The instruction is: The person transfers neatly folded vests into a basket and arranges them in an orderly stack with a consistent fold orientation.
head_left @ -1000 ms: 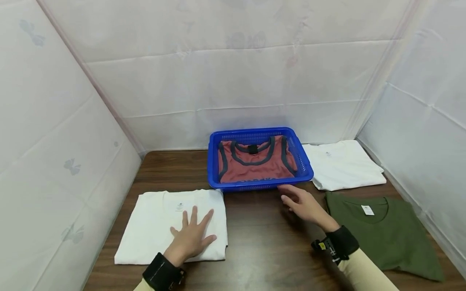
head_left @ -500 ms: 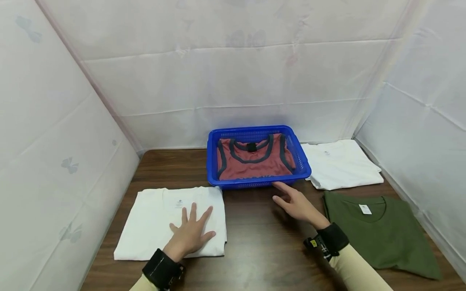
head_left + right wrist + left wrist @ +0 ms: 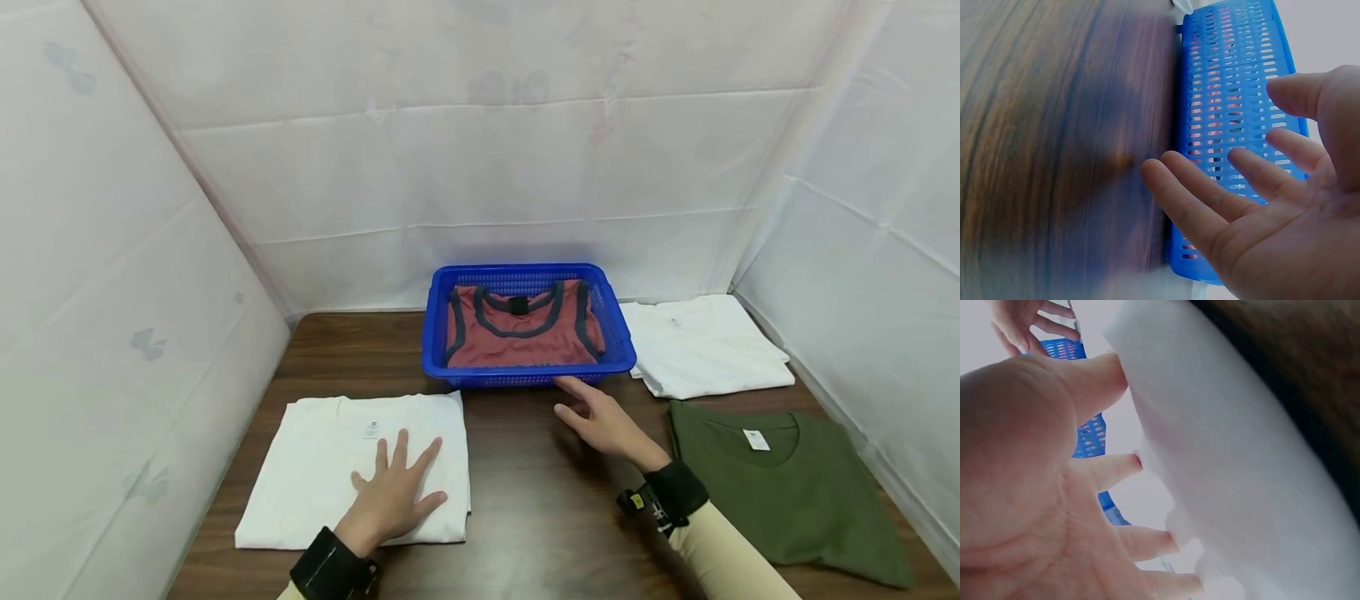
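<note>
My left hand (image 3: 396, 492) lies flat with spread fingers on a folded white T-shirt (image 3: 330, 475) at the front left of the brown table (image 3: 525, 500). In the left wrist view the palm (image 3: 1029, 487) presses the white cloth (image 3: 1241, 487). My right hand (image 3: 600, 421) hovers open just in front of a blue plastic basket (image 3: 435, 350), fingers straight and apart, close to its front wall (image 3: 1229, 112). Inside the basket lies a folded red tank top (image 3: 521, 333) with dark trim.
A second folded white T-shirt (image 3: 705, 346) sits right of the basket. An olive green T-shirt (image 3: 795, 492) lies spread at the front right. White fabric walls (image 3: 480, 150) enclose the table on three sides.
My right hand has drifted a little left along the basket's front wall. The left hand stays flat on the white shirt.
</note>
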A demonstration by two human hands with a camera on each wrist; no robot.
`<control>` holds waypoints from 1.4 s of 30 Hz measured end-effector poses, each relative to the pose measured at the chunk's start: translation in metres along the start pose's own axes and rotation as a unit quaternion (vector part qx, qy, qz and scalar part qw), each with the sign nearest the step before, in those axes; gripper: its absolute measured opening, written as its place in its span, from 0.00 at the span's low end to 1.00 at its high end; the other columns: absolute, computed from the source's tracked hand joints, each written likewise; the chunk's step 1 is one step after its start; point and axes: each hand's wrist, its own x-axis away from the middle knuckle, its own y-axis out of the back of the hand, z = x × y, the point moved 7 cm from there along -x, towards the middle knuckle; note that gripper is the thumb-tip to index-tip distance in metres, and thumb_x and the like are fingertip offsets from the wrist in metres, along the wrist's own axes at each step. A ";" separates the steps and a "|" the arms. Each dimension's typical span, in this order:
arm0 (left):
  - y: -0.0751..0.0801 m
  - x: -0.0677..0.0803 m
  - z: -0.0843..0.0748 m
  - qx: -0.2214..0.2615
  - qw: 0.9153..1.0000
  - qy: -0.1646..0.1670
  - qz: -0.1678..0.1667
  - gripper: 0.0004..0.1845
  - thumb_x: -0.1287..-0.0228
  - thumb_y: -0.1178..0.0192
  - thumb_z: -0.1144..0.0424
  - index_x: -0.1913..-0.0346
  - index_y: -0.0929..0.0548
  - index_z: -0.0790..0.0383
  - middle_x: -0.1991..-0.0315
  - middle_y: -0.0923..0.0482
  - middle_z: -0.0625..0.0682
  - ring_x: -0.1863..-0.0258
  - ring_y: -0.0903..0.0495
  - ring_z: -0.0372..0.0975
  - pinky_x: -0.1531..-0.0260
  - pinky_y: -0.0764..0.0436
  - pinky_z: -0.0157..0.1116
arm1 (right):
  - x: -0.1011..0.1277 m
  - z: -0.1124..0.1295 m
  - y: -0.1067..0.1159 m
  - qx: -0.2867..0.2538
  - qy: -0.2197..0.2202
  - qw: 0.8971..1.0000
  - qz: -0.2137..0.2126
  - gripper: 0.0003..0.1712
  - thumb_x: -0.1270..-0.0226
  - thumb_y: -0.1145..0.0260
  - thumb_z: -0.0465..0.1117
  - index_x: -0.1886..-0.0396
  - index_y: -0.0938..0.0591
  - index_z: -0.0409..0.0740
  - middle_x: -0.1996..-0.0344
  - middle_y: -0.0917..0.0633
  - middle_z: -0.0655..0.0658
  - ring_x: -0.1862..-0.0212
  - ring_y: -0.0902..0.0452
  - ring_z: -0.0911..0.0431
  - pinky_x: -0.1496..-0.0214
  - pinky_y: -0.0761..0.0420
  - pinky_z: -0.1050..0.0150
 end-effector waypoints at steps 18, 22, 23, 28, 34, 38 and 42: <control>-0.009 -0.016 -0.050 -0.026 0.999 -0.016 -0.009 0.40 0.34 0.36 0.37 0.23 0.32 0.47 0.23 0.44 0.72 0.29 0.44 0.76 0.55 0.38 0.84 | 0.014 -0.007 -0.001 -0.012 -0.059 0.998 -0.005 0.28 0.20 0.39 0.43 0.25 0.30 0.44 0.40 0.19 0.35 0.68 0.15 0.53 0.67 0.17 0.62; -0.013 -0.020 -0.066 -0.034 0.999 -0.023 -0.011 0.40 0.34 0.36 0.36 0.23 0.32 0.46 0.24 0.42 0.73 0.30 0.42 0.76 0.56 0.35 0.83 | 0.019 -0.006 -0.008 -0.035 -0.079 0.996 -0.002 0.28 0.20 0.39 0.41 0.25 0.30 0.44 0.42 0.17 0.34 0.66 0.14 0.53 0.69 0.15 0.62; -0.013 -0.020 -0.070 -0.038 0.999 -0.026 -0.014 0.40 0.34 0.36 0.36 0.23 0.32 0.46 0.25 0.42 0.73 0.31 0.41 0.76 0.57 0.34 0.82 | 0.020 -0.005 -0.010 -0.040 -0.085 0.996 -0.002 0.28 0.20 0.39 0.41 0.25 0.30 0.44 0.44 0.16 0.35 0.66 0.14 0.53 0.69 0.15 0.62; -0.015 -0.022 -0.089 -0.068 0.996 -0.041 -0.032 0.40 0.35 0.37 0.34 0.24 0.30 0.46 0.27 0.37 0.73 0.33 0.36 0.74 0.61 0.28 0.79 | 0.026 -0.003 -0.019 -0.057 -0.110 0.992 -0.002 0.27 0.20 0.39 0.41 0.26 0.29 0.44 0.56 0.13 0.38 0.69 0.14 0.53 0.72 0.15 0.60; -0.017 -0.026 -0.107 -0.094 0.994 -0.050 -0.036 0.41 0.36 0.37 0.33 0.24 0.29 0.47 0.29 0.34 0.74 0.36 0.33 0.74 0.65 0.23 0.75 | 0.030 -0.002 -0.023 -0.078 -0.129 0.988 -0.006 0.25 0.20 0.39 0.39 0.28 0.28 0.42 0.58 0.12 0.38 0.68 0.14 0.51 0.72 0.14 0.58; -0.019 -0.029 -0.117 -0.106 0.993 -0.052 -0.025 0.41 0.35 0.38 0.32 0.24 0.30 0.46 0.29 0.34 0.73 0.35 0.33 0.73 0.66 0.22 0.73 | 0.031 -0.003 -0.024 -0.089 -0.139 0.986 -0.003 0.25 0.20 0.39 0.39 0.28 0.27 0.42 0.53 0.13 0.35 0.67 0.14 0.51 0.72 0.13 0.56; -0.021 -0.031 -0.125 -0.113 0.992 -0.055 -0.027 0.41 0.36 0.38 0.31 0.24 0.29 0.46 0.30 0.33 0.73 0.36 0.32 0.73 0.67 0.22 0.73 | 0.033 -0.002 -0.025 -0.090 -0.148 0.985 -0.003 0.24 0.21 0.39 0.39 0.29 0.26 0.41 0.52 0.13 0.35 0.68 0.13 0.51 0.72 0.13 0.55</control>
